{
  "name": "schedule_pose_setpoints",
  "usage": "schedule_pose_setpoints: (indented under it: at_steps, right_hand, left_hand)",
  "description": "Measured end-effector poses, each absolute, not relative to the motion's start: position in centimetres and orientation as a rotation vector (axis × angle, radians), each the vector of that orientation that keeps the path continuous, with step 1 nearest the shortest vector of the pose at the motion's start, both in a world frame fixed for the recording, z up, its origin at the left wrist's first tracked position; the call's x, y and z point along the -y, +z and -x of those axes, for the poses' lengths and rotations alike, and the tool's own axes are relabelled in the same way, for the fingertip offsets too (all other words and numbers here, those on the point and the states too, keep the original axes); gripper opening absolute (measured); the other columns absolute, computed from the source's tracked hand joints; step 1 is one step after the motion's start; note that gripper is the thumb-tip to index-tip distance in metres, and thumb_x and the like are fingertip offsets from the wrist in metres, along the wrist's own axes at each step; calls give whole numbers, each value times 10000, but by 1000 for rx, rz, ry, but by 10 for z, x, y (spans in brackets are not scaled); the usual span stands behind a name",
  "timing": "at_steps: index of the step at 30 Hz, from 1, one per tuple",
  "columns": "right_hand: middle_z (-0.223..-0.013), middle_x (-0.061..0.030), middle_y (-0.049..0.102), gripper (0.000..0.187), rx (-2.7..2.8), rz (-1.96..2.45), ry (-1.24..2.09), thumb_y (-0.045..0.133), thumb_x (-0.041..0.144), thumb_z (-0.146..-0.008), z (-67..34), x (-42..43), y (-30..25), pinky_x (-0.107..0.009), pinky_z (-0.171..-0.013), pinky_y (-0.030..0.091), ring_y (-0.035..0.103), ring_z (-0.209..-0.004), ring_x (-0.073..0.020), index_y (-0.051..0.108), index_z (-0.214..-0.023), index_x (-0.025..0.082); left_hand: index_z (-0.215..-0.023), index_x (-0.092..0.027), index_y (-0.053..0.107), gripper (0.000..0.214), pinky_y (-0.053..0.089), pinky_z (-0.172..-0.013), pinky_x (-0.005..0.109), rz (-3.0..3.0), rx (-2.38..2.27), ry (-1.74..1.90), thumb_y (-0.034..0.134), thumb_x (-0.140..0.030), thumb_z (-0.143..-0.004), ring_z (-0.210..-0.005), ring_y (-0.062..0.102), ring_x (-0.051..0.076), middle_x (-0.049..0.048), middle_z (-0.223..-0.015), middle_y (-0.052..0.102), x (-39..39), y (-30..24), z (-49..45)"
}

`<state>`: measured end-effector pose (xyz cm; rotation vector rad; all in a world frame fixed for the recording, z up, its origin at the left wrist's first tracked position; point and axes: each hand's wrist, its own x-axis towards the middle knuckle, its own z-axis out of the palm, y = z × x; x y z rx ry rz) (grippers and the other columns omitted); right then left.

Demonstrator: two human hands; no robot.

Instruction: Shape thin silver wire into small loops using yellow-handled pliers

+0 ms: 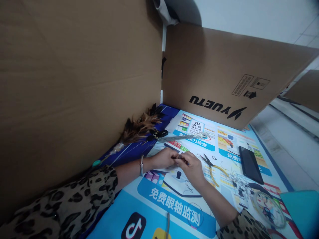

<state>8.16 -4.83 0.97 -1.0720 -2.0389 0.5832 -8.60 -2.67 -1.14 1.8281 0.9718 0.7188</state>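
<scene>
Above the printed table cover, my left hand and my right hand meet with fingertips pinched together. Both are closed around something small and dark between the fingers, mostly hidden, so its kind does not show. Just right of my right hand lie pliers with yellow handles, jaws toward the far side. A bundle of thin silvery wires lies beyond my hands. Past my left wrist, a brown and black feather duster rests along the cardboard, near a small black object.
Cardboard walls stand at the left and the back. To the right lie a black phone, a tangle of thin wire scraps and a round coil. A teal object sits at the right edge.
</scene>
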Motion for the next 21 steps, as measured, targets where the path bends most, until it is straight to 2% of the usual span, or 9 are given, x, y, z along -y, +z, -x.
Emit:
schedule_pose_setpoints:
  at_steps: [12, 16, 21]
  right_hand:
    - [-728, -8, 573, 103, 1939, 1243, 519, 567, 312, -784, -78, 52, 5, -248, -600, 415, 531, -679, -148, 590, -784, 211]
    - [-761, -8, 593, 98, 1929, 1177, 700, 587, 288, -774, -80, 49, 9, -246, -621, 432, 539, -679, -140, 619, -829, 213]
    - [-892, -23, 631, 191, 2001, 1000, 1016, 605, 284, -770, -88, 42, 22, -267, -725, 457, 580, -802, -152, 652, -947, 229]
  left_hand:
    - [-552, -125, 520, 193, 288, -508, 199, -2080, -1093, 816, 501, -160, -741, -550, 454, 97, -3, -567, 540, 27, -19, 82]
    - [-552, -127, 517, 178, 300, -502, 194, -2001, -1062, 772, 505, -152, -728, -545, 446, 94, -11, -559, 530, 28, -17, 83]
    - [-603, -127, 509, 207, 293, -473, 185, -1854, -908, 680, 530, -261, -759, -517, 392, 76, -32, -550, 469, 26, -13, 88]
